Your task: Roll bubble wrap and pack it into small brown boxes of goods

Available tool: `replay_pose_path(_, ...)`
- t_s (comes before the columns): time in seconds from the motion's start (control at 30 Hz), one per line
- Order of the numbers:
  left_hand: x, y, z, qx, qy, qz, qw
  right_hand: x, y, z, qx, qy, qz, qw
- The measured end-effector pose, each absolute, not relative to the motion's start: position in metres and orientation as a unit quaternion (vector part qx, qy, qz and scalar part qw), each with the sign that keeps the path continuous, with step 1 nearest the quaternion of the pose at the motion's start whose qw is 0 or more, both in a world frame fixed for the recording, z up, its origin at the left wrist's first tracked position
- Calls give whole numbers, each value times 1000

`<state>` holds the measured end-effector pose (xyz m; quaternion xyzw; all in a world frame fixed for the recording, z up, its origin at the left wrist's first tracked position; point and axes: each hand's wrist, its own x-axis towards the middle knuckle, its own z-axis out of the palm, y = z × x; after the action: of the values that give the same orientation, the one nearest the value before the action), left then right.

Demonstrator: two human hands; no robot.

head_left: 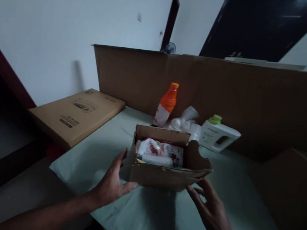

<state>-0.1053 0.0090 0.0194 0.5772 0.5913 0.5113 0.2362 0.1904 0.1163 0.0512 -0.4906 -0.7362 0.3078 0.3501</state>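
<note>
A small open cardboard box (157,177) is in front of me above or on the green cloth; I cannot tell whether it rests there. Inside it lie a white and red printed packet (149,148) and a pale, rolled clear-looking item (157,160). To the box's left is my left hand (113,183), fingers and thumb spread, the thumb tip close to the lower front corner. My right hand (210,202) reaches the front right corner from below, fingers apart; its fingertips are at the cardboard and partly hidden, and it shows no clear grip.
Behind the box stand an orange-capped bottle (167,105), some crumpled clear plastic (185,120) and a white jug with a green cap (218,136). A flat closed carton (77,115) lies at the left. A tall cardboard panel (136,75) borders the cloth-covered table (88,166).
</note>
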Motion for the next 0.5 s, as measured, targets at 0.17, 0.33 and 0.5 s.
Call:
replay_pose_path(0.17, -136, 55, 37, 579, 494, 509, 402, 187, 115, 56, -492, -709, 348, 367)
replay_pose_path(0.33, -132, 73, 49, 559, 362, 581, 467, 173, 124, 71, -544, -672, 346, 363)
replay_pose_path(0.5, -164, 58, 46, 538, 445, 616, 365, 118, 156, 85, -490, -715, 335, 370)
